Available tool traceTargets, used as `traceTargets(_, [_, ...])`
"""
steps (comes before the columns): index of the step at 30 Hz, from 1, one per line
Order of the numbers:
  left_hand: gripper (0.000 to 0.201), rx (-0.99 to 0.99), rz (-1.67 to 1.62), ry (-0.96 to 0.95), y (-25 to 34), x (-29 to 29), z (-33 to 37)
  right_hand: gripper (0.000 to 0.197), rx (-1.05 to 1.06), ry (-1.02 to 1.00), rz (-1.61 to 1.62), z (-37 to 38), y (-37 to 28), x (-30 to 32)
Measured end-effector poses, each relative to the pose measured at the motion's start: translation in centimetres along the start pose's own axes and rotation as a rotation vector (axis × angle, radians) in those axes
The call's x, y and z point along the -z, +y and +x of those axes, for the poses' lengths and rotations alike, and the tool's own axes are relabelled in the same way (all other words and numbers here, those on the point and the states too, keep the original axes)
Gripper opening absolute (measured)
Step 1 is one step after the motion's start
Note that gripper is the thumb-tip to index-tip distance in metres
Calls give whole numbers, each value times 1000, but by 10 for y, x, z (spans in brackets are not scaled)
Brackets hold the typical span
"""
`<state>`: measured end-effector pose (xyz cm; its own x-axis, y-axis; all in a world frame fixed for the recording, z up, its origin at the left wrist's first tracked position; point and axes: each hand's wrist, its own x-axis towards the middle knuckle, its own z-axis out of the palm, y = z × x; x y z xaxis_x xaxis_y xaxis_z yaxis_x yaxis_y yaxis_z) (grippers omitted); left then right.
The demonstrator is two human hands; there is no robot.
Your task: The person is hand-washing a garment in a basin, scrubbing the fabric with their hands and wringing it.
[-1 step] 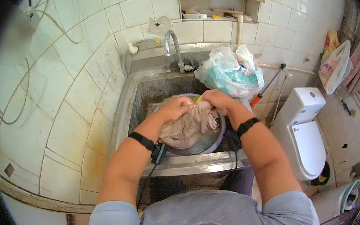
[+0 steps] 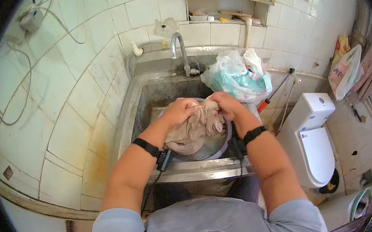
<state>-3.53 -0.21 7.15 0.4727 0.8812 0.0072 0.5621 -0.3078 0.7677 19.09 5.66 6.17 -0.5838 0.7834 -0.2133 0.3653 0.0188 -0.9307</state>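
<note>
A wet beige cloth (image 2: 190,133) lies bunched in a pale purple basin (image 2: 216,154) of water, and its upper part is lifted between my hands. My left hand (image 2: 180,111) pinches one fold of it. Closed on another fold just to the right is my right hand (image 2: 226,104). The two grips are a short gap apart, over the far side of the basin. A sliver of something yellow shows behind the cloth; I cannot make out what it is. The basin stands inside a metal sink (image 2: 147,90).
A curved faucet (image 2: 178,45) rises behind the basin. Plastic bags (image 2: 236,77) sit on the sink's right rim, close to my right hand. A white toilet (image 2: 318,148) stands to the right. Tiled wall (image 2: 74,122) borders the sink at left.
My right hand has shifted very slightly, and less of the yellow thing shows between my hands. Both hands keep their hold on the cloth.
</note>
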Motion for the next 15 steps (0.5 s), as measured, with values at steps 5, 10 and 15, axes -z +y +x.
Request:
traceTargets(5, [20,10,-767,657,23,-35,-8,19,231,433,482,-9,-11,-31])
traceTargets(10, [24,147,-1265,739,2,-72,-5,22,340,471,413,8,11,-52])
traceTargets(15, [26,134,-1400,766,-3,-78,4,46,182,331,306,-14,4,-58])
